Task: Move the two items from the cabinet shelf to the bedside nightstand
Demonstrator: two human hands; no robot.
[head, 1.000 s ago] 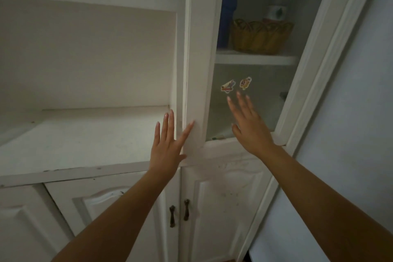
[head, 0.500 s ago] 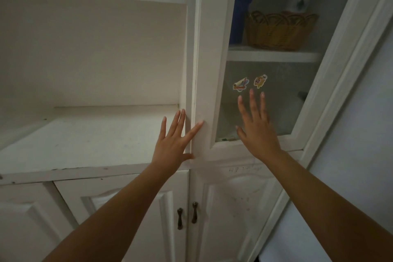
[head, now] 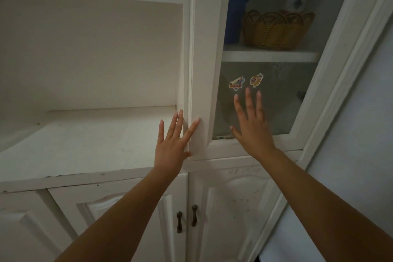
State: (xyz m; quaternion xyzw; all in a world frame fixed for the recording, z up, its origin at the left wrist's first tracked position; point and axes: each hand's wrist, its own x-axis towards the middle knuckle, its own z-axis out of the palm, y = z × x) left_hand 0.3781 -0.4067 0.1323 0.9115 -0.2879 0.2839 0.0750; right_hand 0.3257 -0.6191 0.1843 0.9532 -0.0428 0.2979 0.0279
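Observation:
Behind the glass door [head: 274, 100] of a white cabinet, a wicker basket [head: 276, 30] and a blue container [head: 236, 10] stand on the upper shelf [head: 270, 55], with a small white box [head: 295, 2] behind the basket. My left hand [head: 172, 142] is open, fingers spread; its thumb lies on the door's left frame [head: 204, 91] and its fingers reach past the frame's edge. My right hand [head: 253, 127] is open and held flat in front of the glass, just below two stickers [head: 246, 82]. Neither hand holds anything.
A bare white open shelf [head: 85, 140] lies to the left. Below are closed lower cabinet doors with two dark handles [head: 187, 217]. A pale wall [head: 361, 134] runs along the right side of the cabinet.
The view has drifted left, so the cabinet sits further right in frame. Both hands have stayed near the glass door's lower left corner, the left thumb on the frame.

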